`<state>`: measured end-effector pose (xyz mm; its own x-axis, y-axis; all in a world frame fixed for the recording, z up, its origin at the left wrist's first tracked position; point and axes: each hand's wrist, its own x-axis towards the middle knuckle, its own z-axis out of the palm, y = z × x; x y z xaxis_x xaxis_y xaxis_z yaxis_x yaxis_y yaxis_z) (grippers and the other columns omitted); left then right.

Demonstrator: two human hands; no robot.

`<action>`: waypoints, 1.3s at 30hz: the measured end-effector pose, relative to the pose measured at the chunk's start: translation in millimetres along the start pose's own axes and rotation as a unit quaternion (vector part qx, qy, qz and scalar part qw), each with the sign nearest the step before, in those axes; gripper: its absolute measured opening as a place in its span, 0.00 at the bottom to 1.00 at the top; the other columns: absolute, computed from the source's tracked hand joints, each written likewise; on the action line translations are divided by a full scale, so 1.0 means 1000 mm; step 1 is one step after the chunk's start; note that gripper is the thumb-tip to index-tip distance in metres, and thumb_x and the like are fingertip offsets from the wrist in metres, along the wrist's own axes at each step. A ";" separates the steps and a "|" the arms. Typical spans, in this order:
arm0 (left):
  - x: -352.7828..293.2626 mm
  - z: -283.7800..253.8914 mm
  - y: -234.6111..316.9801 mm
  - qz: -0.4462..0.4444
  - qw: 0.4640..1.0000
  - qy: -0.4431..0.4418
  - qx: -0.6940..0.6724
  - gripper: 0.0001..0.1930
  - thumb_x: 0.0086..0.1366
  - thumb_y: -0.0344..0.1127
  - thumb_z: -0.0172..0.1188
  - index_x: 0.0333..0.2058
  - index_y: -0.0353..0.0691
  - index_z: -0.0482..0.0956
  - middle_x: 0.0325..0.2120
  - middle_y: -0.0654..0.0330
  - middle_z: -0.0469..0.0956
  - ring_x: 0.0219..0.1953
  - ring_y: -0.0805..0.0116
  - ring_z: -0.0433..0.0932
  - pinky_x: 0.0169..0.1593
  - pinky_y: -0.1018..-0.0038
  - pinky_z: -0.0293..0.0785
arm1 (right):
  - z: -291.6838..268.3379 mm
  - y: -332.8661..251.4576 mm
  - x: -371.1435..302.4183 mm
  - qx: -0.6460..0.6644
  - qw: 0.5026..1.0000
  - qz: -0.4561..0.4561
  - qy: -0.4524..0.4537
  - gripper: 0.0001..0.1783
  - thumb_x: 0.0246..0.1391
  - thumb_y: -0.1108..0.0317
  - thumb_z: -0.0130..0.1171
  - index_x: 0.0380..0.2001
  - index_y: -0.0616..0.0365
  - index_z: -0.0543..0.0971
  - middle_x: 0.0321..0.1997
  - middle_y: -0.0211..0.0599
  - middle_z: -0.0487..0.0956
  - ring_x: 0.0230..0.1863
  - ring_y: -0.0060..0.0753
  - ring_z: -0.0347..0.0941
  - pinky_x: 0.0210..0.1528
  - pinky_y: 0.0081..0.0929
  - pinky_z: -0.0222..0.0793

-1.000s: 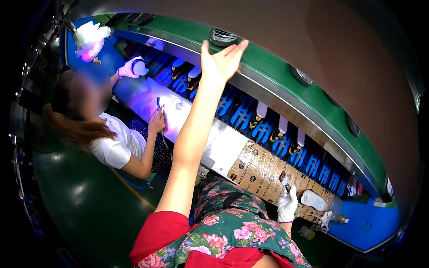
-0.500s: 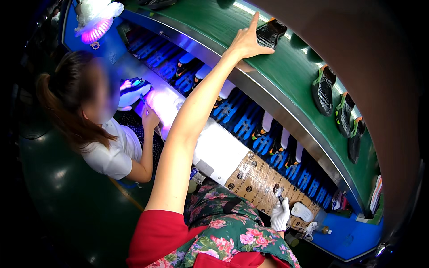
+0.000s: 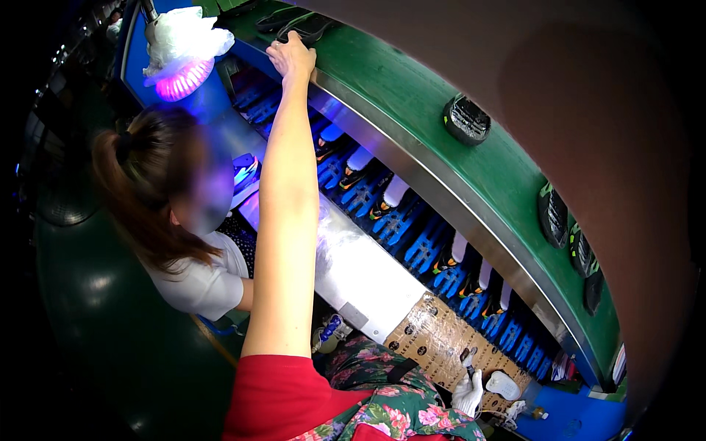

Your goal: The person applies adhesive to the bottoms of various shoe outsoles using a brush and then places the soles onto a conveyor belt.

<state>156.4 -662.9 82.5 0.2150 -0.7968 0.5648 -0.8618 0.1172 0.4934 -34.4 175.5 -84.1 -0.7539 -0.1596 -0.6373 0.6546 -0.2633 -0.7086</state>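
Observation:
My bare left hand (image 3: 293, 55) reaches out to the far left over a green conveyor belt (image 3: 382, 81). Its bent fingers grip the near end of a black shoe sole (image 3: 312, 29), partly hidden by the hand. A second dark sole (image 3: 276, 20) lies beside that one. My right hand (image 3: 468, 393), in a white glove, is low on the right, closed around a small brush (image 3: 468, 359) above a cardboard-covered bench (image 3: 434, 334). Near the glove rests a white, rounded, sole-shaped piece (image 3: 504, 385).
More soles (image 3: 467, 121) lie along the belt to the right. Below its metal edge, shoes on white lasts (image 3: 396, 191) stand in a blue rack (image 3: 423, 250). A co-worker (image 3: 184, 198) sits close on the left, under a glowing purple lamp (image 3: 184, 77). A small bottle (image 3: 539, 413) stands at right.
My left hand has left its spread pose beside one sole and moved left along the belt to another, its fingers now bent. The view has shifted. The right hand still holds the brush.

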 end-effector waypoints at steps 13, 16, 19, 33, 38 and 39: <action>-0.217 -0.099 0.056 -0.190 0.640 0.061 -0.742 0.15 0.62 0.30 0.66 0.35 0.37 0.65 0.36 0.59 0.67 0.35 0.69 0.74 0.31 0.72 0.84 | -0.020 0.001 0.033 0.040 0.997 0.004 -0.067 0.13 0.59 0.73 0.59 0.47 0.60 0.76 0.40 0.36 0.79 0.28 0.24 0.72 0.30 0.17 0.72; -0.287 -0.150 0.061 -0.235 0.646 0.006 -0.727 0.10 0.64 0.34 0.53 0.42 0.40 0.67 0.40 0.56 0.70 0.43 0.58 0.75 0.41 0.64 0.76 | -0.033 -0.002 0.031 0.057 0.996 -0.022 -0.061 0.18 0.57 0.72 0.60 0.51 0.62 0.75 0.38 0.33 0.77 0.30 0.24 0.73 0.28 0.16 0.71; -0.357 -0.172 0.069 -0.239 0.593 -0.055 -0.767 0.16 0.66 0.37 0.48 0.50 0.41 0.73 0.47 0.53 0.74 0.48 0.58 0.76 0.49 0.64 0.77 | -0.052 -0.014 0.032 0.086 0.992 -0.048 -0.080 0.15 0.58 0.72 0.60 0.48 0.62 0.75 0.39 0.32 0.75 0.32 0.23 0.71 0.29 0.15 0.70; -0.652 -0.272 0.117 -0.267 0.341 -0.757 -0.490 0.35 0.71 0.59 0.35 0.56 0.31 0.71 0.50 0.48 0.78 0.51 0.57 0.79 0.57 0.60 0.73 | -0.033 -0.119 -0.057 0.244 0.923 -0.069 -0.290 0.12 0.54 0.78 0.61 0.42 0.63 0.78 0.42 0.40 0.80 0.41 0.30 0.76 0.41 0.25 0.75; -0.682 -0.322 0.090 -0.299 0.072 -0.855 -0.418 0.64 0.50 0.89 0.28 0.70 0.37 0.52 0.63 0.41 0.63 0.61 0.46 0.70 0.64 0.52 0.65 | -0.024 -0.124 -0.080 0.186 0.920 -0.092 -0.334 0.14 0.54 0.80 0.60 0.45 0.67 0.79 0.46 0.48 0.82 0.43 0.35 0.80 0.43 0.28 0.78; -0.684 -0.332 0.091 -0.303 -0.046 -0.850 -0.429 0.65 0.48 0.90 0.28 0.70 0.38 0.52 0.62 0.39 0.64 0.58 0.44 0.73 0.61 0.51 0.69 | -0.024 -0.123 -0.080 0.179 0.921 -0.094 -0.332 0.15 0.53 0.80 0.60 0.46 0.67 0.79 0.45 0.48 0.82 0.42 0.34 0.80 0.42 0.27 0.78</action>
<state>83.3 89.6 -39.2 -0.8712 0.4803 -0.1016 -0.4897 -0.8349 0.2513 -53.9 243.9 46.7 -0.7972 -0.5948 -0.1033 0.5385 -0.6234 -0.5668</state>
